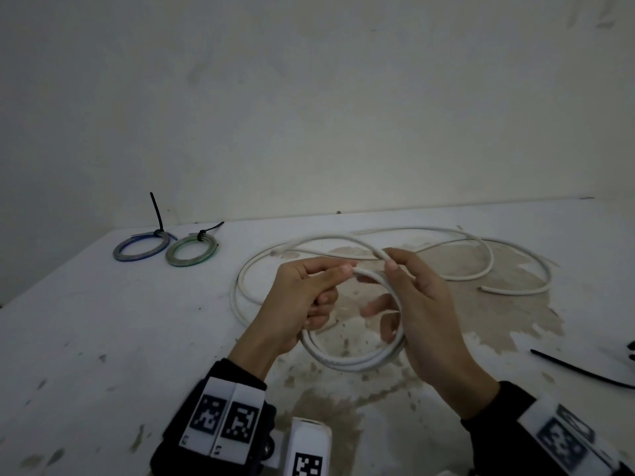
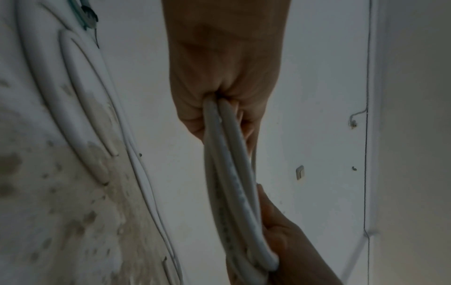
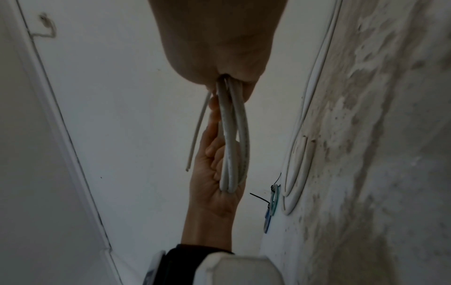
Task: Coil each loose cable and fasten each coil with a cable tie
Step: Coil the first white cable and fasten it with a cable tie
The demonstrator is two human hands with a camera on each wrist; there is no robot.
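A smooth, round white cable (image 1: 354, 359) is partly wound into a few stacked loops, an oval ring held just above the counter (image 1: 103, 338), a white painted surface, scuffed and worn to patchy brown near the middle. The left hand (image 1: 302, 304) curls its fingers round the loops at the ring's 9 o'clock side, thumb and forefinger pinching a strand at about 11 o'clock. The right hand (image 1: 422, 317) grips the ring at 3 o'clock and pinches the strand at 1 o'clock. In the wrist views the loops run as parallel strands from one fist to the other, so the ring's long axis lies from hand to hand. The rest of the cable lies loose in wide curves on the counter towards 12 and 2 o'clock, its cut end at about 2 o'clock. At 10 o'clock lie two flat finished coils side by side, a blue coil (image 1: 141, 247) and a green coil (image 1: 191, 250), each cinched by a black tie with its tail sticking out. A loose black cable tie (image 1: 580, 371), thin and straight, lies at 4 o'clock
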